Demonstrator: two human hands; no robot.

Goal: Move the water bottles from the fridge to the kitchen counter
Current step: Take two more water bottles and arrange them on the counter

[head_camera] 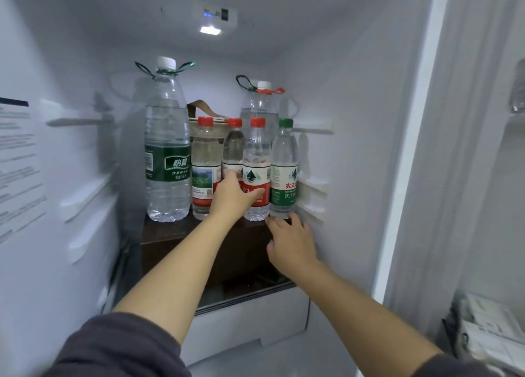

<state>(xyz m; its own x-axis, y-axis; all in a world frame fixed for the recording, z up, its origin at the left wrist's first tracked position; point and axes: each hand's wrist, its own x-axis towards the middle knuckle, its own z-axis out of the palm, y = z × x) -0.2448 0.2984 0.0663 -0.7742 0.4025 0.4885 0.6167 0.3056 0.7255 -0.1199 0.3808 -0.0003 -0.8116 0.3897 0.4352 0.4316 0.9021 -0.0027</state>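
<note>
While both arms are extended into the open fridge [355,120], the left hand [231,196] is seen wrapped around the lower body of a red-capped bottle [257,160], with the thumb laid across the red label and the fingers passing behind, between this bottle and its neighbours. The right hand [292,241] is positioned just below and in front of the green-capped bottle [284,166]; its fingers are spread loosely and nothing is held, the fingertips lying at the bottle's base, though contact cannot be confirmed.

All bottles are located upright on a dark shelf [170,231] inside the fridge. A row of four small bottles is arranged side by side: two further red-capped bottles [203,160] [233,146] stand to the left of the gripped one, and the green-capped bottle stands at the far right, close to the side wall. A large white-capped bottle [167,138] with a green label is placed at the left end of the row. A second large bottle [260,98] with a red neck handle is set behind the small ones. A brown bag [206,111] is partly visible behind the row. An interior lamp [210,30] is lit on the fridge ceiling, and a printed sheet [17,155] is fixed to the left wall
</note>
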